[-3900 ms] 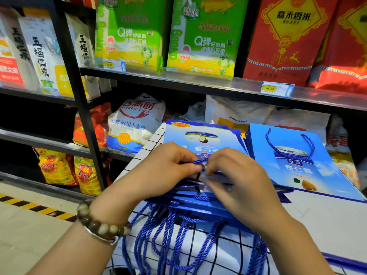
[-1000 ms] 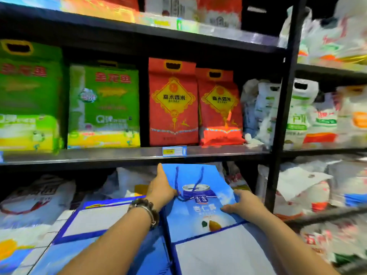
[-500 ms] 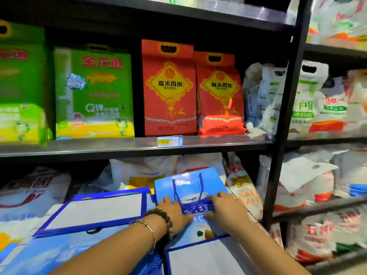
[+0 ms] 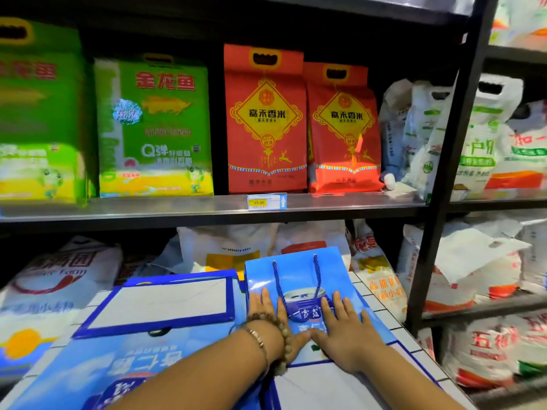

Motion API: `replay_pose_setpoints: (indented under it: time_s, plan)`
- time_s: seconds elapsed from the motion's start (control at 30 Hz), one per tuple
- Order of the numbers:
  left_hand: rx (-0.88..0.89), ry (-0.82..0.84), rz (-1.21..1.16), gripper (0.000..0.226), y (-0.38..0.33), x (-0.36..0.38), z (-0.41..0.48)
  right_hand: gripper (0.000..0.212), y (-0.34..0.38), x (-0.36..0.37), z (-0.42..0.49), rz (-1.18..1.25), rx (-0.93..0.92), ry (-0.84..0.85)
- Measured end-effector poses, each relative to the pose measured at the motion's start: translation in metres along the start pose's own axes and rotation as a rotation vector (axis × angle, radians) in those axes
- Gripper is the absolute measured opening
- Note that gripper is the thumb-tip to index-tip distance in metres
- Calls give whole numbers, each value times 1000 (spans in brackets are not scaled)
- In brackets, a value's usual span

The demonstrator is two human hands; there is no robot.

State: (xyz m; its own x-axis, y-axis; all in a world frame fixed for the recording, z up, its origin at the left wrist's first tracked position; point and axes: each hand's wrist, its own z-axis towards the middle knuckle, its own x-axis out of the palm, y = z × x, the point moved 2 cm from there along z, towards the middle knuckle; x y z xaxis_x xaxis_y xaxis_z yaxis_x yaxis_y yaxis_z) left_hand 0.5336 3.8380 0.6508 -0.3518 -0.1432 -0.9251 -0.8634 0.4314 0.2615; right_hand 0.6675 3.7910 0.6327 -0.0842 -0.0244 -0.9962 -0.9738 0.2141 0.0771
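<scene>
Blue gift bag [image 4: 299, 263] is laid flat on the tiled desk [image 4: 381, 316], just beside another flattened bag [image 4: 157, 303], below the shelf [image 4: 340, 202] stocked with red rice bags [image 4: 265, 128]. It's pressed down by both palms, with the left grip [image 4: 268, 310] and right grip [image 4: 346, 332] spread flat, fingers straight, nothing pinched.

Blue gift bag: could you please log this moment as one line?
blue gift bag flat | left hand pressing it | right hand pressing it
</scene>
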Motion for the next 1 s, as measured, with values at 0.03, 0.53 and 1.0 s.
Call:
replay_pose_setpoints:
  time_s: [0.03, 0.53, 1.0]
  plan:
    - [21, 13, 44, 82, 2, -9, -3, 70, 3, -3, -5, -6, 0, -84]
    - [-6, -260, -406, 39, 152, 23, -204, 46, 153, -83, -131, 335, -699, 71]
    - [-133, -466, -521, 43, 148, 74, -216, 15, 126, -71, -144, 67, -474, -87]
